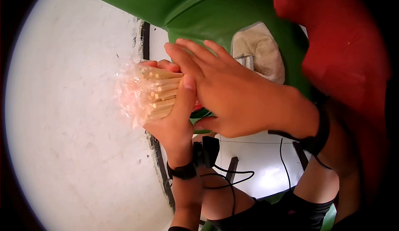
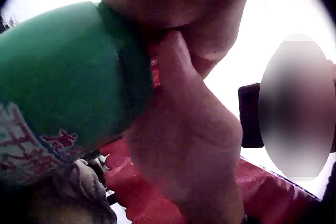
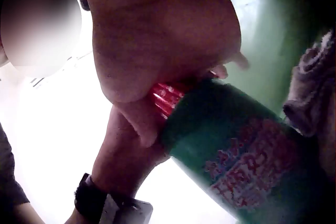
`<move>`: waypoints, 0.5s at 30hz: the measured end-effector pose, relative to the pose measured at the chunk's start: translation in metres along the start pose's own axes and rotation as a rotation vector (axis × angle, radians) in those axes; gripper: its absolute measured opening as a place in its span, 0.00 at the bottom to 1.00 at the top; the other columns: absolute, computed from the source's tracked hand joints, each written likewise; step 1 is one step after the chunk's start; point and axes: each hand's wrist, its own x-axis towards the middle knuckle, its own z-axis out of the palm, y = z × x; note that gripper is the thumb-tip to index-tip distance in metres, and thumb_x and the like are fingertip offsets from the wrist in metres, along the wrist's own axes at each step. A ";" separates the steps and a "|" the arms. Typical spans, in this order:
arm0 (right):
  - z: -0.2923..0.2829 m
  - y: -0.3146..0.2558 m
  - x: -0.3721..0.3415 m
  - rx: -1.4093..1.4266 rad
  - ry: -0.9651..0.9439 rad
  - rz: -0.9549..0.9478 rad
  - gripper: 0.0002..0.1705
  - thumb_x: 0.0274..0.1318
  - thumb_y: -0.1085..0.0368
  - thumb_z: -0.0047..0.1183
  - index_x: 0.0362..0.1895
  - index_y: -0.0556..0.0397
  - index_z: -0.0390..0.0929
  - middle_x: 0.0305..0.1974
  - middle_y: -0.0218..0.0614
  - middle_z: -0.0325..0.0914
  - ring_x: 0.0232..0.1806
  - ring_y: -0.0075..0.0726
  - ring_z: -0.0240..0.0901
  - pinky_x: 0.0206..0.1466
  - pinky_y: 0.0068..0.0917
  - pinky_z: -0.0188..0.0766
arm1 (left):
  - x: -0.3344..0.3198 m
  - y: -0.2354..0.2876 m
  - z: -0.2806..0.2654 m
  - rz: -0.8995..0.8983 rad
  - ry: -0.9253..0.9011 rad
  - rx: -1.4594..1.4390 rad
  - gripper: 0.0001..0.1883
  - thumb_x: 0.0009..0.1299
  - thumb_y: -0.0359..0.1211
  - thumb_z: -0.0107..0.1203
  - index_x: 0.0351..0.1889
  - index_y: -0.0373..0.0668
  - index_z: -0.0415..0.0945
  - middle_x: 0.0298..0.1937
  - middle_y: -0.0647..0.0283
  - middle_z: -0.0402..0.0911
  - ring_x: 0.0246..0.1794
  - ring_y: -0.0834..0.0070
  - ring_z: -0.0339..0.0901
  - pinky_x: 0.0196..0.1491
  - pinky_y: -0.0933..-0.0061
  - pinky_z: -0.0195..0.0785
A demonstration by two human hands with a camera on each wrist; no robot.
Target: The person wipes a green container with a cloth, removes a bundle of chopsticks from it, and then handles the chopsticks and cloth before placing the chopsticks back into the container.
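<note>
My left hand [image 1: 172,116] grips a bundle of light wooden chopsticks [image 1: 164,94], with its thumb across the front and fingertips showing on the far side. Clear crinkled plastic wrap [image 1: 133,94] bunches around the bundle's left end. Flat against its other end lies my right hand [image 1: 241,94], fingers extended and thumb apart. In both wrist views, a rounded green thing with printed lettering [image 2: 58,77] [image 3: 247,155] lies close by the hands. Glossy red strips [image 3: 167,98] show at its edge beside the right palm. The bundle's middle is hidden by the hands in the head view.
Above the hands is a green chair-like surface [image 1: 208,19] with a folded beige cloth [image 1: 259,50] on it. A pale tabletop [image 1: 75,106] with a worn dark edge is at the left. Red fabric [image 1: 341,35] hangs at the right. Black cables [image 1: 232,185] run from the wrist devices.
</note>
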 end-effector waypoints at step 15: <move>0.004 0.073 -0.032 0.758 -0.337 0.489 0.58 0.49 0.42 0.63 0.71 0.61 0.46 0.67 0.49 0.57 0.70 0.42 0.54 0.70 0.33 0.54 | 0.041 -0.021 -0.114 0.096 0.129 -0.566 0.16 0.62 0.35 0.55 0.45 0.42 0.65 0.37 0.64 0.70 0.41 0.69 0.68 0.51 0.61 0.65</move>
